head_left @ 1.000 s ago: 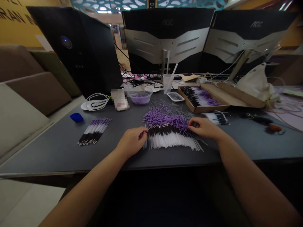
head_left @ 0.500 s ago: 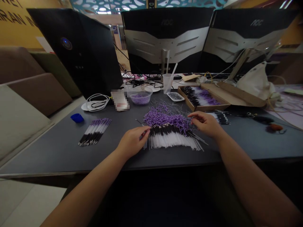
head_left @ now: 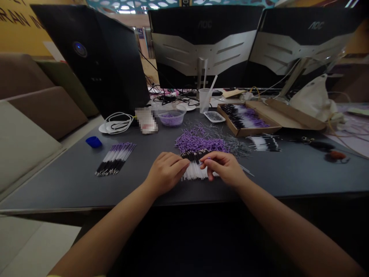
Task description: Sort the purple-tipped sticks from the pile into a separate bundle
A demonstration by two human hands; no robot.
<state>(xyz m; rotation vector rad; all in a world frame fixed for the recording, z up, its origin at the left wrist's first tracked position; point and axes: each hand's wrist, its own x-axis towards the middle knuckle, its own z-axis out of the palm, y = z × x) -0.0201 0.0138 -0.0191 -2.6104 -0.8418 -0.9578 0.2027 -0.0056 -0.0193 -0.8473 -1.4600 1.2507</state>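
Note:
My left hand is closed at the left end of a row of black-and-white sticks, its thumb and fingers pressed together. What it holds, if anything, is hidden. Over the same row, my right hand pinches a small purple piece at its fingertips. A gap separates the two hands. Behind them lies a heap of purple pieces, with thin grey pieces scattered to its right. Purple, white and black sticks lie side by side at the left.
A carton of sticks stands at the back right, near a white tray and a plastic cup. Farther left are a round tub, a blue cap and a coiled white cable. Monitors rise behind.
My right hand has moved left and toward me, from the grey pieces to the stick row, and a purple piece shows at its fingertips. My left hand has shifted slightly right.

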